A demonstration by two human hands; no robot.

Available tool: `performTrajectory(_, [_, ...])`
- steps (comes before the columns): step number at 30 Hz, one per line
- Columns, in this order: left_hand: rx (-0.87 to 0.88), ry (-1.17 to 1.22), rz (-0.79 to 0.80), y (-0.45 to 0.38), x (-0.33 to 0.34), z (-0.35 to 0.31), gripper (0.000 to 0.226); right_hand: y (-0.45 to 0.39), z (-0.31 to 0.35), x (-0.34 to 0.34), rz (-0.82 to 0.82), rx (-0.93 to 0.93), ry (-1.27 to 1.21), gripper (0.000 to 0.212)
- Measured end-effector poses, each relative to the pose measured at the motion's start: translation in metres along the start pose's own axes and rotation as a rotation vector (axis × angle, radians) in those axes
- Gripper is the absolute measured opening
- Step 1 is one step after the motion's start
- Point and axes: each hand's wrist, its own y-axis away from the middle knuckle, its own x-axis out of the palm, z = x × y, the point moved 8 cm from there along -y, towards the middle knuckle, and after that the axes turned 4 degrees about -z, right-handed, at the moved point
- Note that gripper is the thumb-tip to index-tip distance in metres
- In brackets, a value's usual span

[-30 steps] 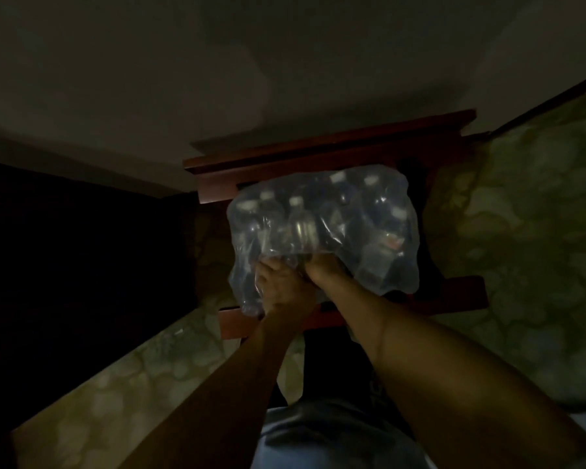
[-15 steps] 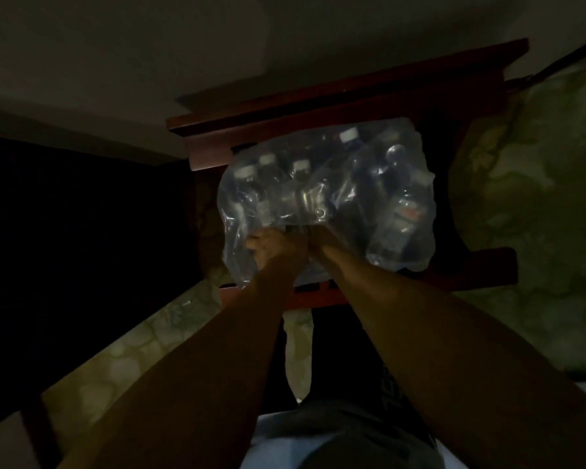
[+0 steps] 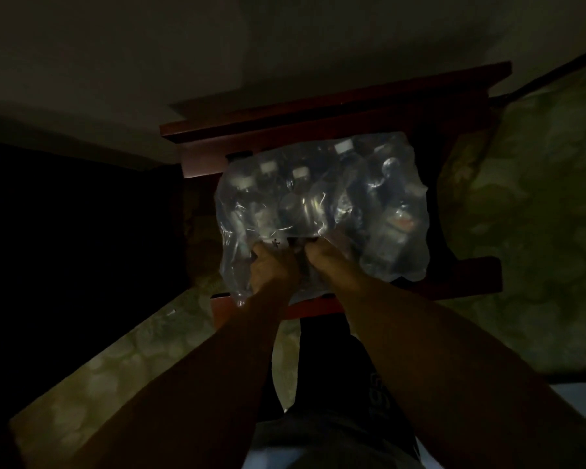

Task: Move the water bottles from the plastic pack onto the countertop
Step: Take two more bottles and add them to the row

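A clear plastic pack [image 3: 396,238] of several white-capped water bottles [image 3: 300,194] sits on a dark red wooden stand [image 3: 318,130] in dim light. My left hand [image 3: 273,265] and my right hand [image 3: 329,260] are side by side at the pack's near edge, each gripping the plastic wrap. Between them a dark gap shows in the wrap. My fingertips are hidden in the folds of plastic.
A plain wall rises behind the stand. Mottled green flooring [image 3: 538,231] lies to the right and lower left. A black area [image 3: 65,248] fills the left side. The stand's lower front rail [image 3: 460,275] runs under the pack.
The pack sits lower and nearer the middle of the view than half a second ago. Both hands keep their grip on the wrap's near edge, and the gap between them looks wider.
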Motion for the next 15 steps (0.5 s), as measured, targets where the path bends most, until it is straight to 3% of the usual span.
performTrajectory(5, [-0.084, 0.062, 0.046, 0.004, 0.007, 0.003, 0.068, -0.006, -0.008, -0.005, -0.109, -0.068, 0.125, 0.031])
performTrajectory(9, [-0.150, 0.298, 0.193, 0.003, 0.013, -0.003, 0.040, -0.005, -0.006, -0.009, -0.034, 0.071, 0.051, 0.039])
performTrajectory(12, [-0.217, 0.445, 0.252, 0.003, 0.017, -0.003, 0.040, 0.000, -0.003, -0.014, -0.061, 0.111, 0.018, 0.060])
performTrajectory(15, [-0.204, 0.464, 0.347, 0.010, 0.016, -0.008, 0.039, 0.007, -0.004, -0.018, -0.125, 0.078, -0.093, 0.042])
